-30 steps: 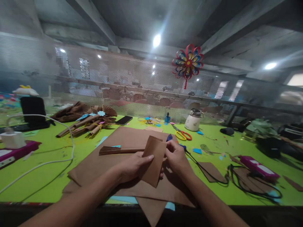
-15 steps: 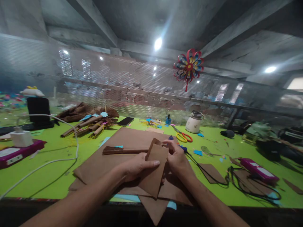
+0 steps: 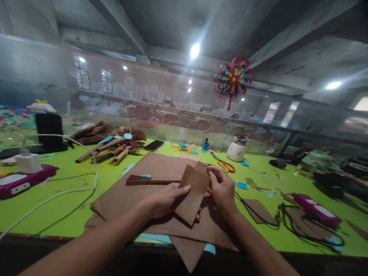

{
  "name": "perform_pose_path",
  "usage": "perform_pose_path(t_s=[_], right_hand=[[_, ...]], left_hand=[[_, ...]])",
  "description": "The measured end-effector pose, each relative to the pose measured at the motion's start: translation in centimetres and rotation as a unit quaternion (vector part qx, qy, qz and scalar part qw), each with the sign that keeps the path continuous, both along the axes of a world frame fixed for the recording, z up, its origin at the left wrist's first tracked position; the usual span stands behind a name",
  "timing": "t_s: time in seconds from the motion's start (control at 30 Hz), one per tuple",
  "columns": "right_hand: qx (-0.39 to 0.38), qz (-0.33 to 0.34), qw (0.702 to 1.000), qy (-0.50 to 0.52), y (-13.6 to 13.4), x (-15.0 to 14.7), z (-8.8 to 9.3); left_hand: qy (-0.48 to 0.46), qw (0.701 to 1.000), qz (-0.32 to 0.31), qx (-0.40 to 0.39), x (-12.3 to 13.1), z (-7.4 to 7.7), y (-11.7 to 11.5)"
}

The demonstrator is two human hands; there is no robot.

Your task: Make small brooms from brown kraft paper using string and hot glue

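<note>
A folded brown paper piece (image 3: 193, 195) is held up over the table's front middle. My left hand (image 3: 169, 199) grips its left side, thumb on the front and fingertips showing behind it. At its upper right edge, my right hand (image 3: 221, 188) has its thumb and index finger pinched together on the paper. Something red and a dark cable show by the right palm, mostly hidden. Under both hands lie large brown paper sheets (image 3: 161, 165), with a pleated brown paper strip (image 3: 155, 181) across them.
Yellow-and-orange scissors (image 3: 225, 165), a white bottle (image 3: 237, 149) and a black phone (image 3: 154, 145) lie beyond the sheets. Rolled brown paper (image 3: 107, 147) and a white cable (image 3: 95, 172) are left. A purple power strip (image 3: 316, 209) with black cable is right.
The folded paper is raised slightly and turned, its top now spread into overlapping flaps. My right hand has shifted right and its fingers have moved along the edge. The view has shifted slightly.
</note>
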State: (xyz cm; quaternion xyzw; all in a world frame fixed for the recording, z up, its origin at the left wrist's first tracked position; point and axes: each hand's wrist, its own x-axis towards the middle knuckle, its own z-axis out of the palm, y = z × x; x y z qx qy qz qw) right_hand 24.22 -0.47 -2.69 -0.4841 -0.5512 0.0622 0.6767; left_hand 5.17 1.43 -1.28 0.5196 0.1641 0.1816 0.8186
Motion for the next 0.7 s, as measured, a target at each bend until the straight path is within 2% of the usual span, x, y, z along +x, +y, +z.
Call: perform_pose_path(t_s=[0.13,0.33,0.5,0.6,0.7], right_hand=[[0.017,-0.011,1.0,0.016,0.1,0.4,0.3],[0.042,-0.111,0.988,0.103,0.0,1.9,1.3],[0.055,-0.092,0.984,0.141,0.8,3.8,1.2],[0.084,-0.106,0.969,0.207,0.9,6.6,1.7],[0.062,-0.067,0.979,0.182,0.5,8.6,2.4]], left_hand=[[0.029,0.999,0.002,0.015,-0.1,0.4,-0.3],[0.046,0.999,0.002,0.003,-0.2,0.3,-0.1],[0.025,0.999,0.038,-0.005,0.2,0.1,0.0],[0.03,0.994,0.101,-0.005,0.2,0.2,0.0],[-0.005,0.99,0.142,-0.008,0.1,0.1,0.3]])
